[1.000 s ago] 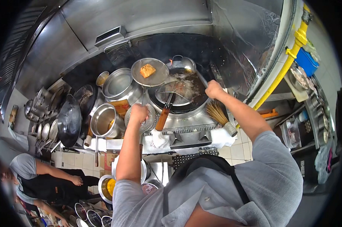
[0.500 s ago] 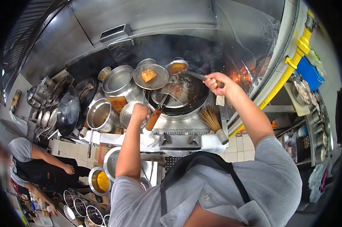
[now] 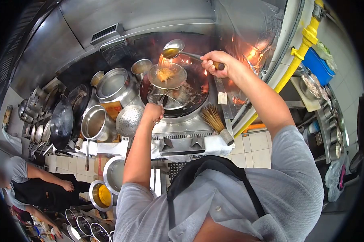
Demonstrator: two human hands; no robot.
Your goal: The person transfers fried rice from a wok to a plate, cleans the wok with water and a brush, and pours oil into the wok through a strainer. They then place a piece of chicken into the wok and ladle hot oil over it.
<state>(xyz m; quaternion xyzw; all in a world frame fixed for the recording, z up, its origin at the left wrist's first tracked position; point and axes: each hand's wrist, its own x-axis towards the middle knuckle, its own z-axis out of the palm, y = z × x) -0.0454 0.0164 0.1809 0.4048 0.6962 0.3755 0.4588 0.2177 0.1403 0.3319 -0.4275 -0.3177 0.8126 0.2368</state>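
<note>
My left hand [image 3: 153, 113] is closed round the handle of a round wire strainer [image 3: 181, 77], held over the wok [image 3: 204, 99]. A golden fried piece of food [image 3: 164, 74] lies in that strainer. My right hand [image 3: 217, 63] grips the wooden-ended handle of a ladle [image 3: 171, 53], tilted above the strainer. Liquid streams from the ladle onto the food. Below, a second wire strainer [image 3: 176, 103] rests in the wok; its handle runs behind my left hand. Beside that hand lies a perforated ladle [image 3: 129, 121].
Flames glow near the foil-covered wall [image 3: 254, 52] at right. A bamboo brush [image 3: 216, 121] sits at the stove's front right. Left are a metal pot [image 3: 96, 123], a covered pot [image 3: 112, 84] and a black wok [image 3: 62, 123]. A co-worker's hand [image 3: 68, 186] shows lower left.
My right hand has raised the ladle, shifted it left and tipped it; liquid now pours. The strainer with the food sits lower, over the wok. Flames have spread, and the view has shifted.
</note>
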